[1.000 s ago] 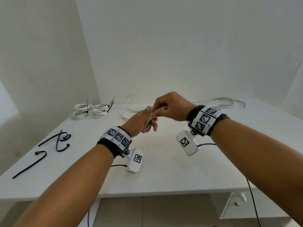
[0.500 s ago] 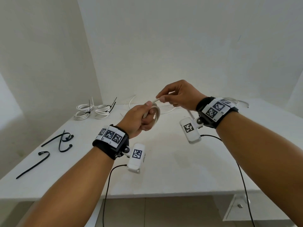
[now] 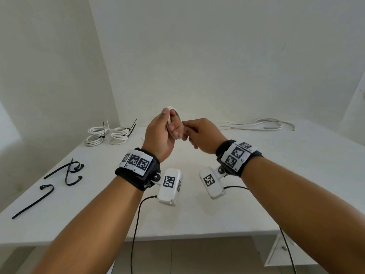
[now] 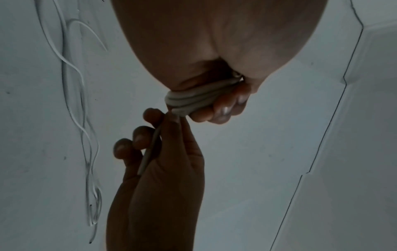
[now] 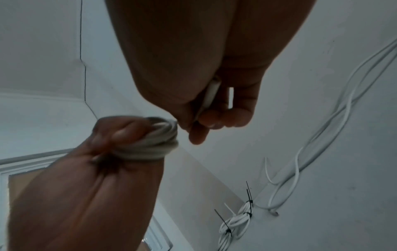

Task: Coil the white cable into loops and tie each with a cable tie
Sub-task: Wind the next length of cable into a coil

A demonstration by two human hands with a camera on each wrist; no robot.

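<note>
Presently our left hand (image 3: 161,133) grips the coiled white cable (image 4: 193,100) upright above the table (image 3: 296,175); our right hand (image 3: 201,135), just beside it, pinches the free tail (image 4: 150,149), which runs toward our right wrist. How many turns the coil has, our fingers hide. Cable ties (image 3: 65,173) lie well left.

Tied coils (image 3: 107,135) lie at the table's (image 3: 296,175) far left, loose ties (image 3: 65,173) nearer, spare cables (image 3: 256,124) far right.

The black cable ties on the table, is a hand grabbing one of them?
No, the loose black cable ties lie untouched on the table, while the left hand and right hand hold the white cable.
</note>
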